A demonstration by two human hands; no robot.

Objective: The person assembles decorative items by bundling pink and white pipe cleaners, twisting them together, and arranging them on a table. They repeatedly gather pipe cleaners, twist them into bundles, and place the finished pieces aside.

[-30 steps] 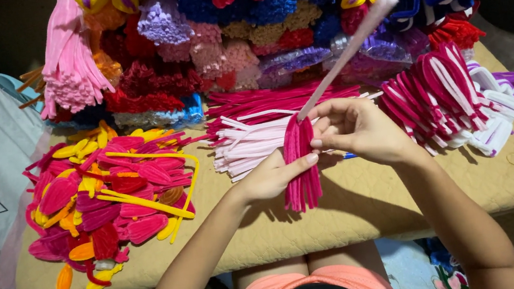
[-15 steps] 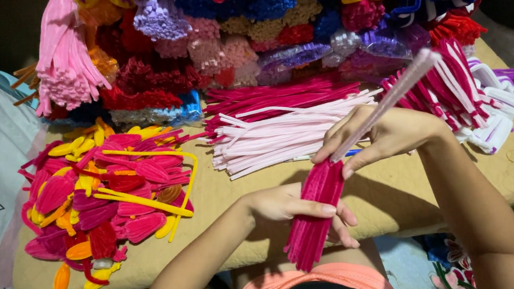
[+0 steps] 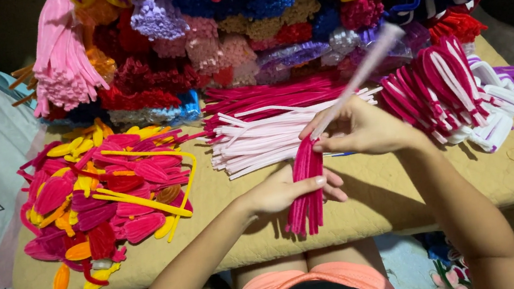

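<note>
The fingers of the left hand [image 3: 285, 191] close around a bundle of magenta pipe cleaners [image 3: 305, 187], gripping it near its middle so that the bundle's lower ends hang past the fingers toward the near edge of the tan padded table [image 3: 369, 206] and its upper ends rise toward the other hand. The right hand [image 3: 366, 131] sits just above and to the right of the left, its fingertips pinched shut on the top of that same bundle and on a pale pink pipe cleaner [image 3: 365, 67], which slants up and to the right from the fingers and blurs toward its far tip. The bundle thus lies between the two hands, nearly upright with a slight lean, touching both. Just behind the hands lies a flat heap of pale pink stems [image 3: 263, 140], and beyond it a row of darker magenta stems [image 3: 270, 94]. To the right of the right hand rests a stack of folded loops in magenta, white and purple [image 3: 453, 91]. Well to the left of the left hand spreads a pile of pink, red and yellow petal shapes [image 3: 97, 200]. Along the back of the table stands a crowded wall of fuzzy bundles in many colours [image 3: 243, 28], with a hanging tassel of light pink stems [image 3: 59, 51] at its left end.
</note>
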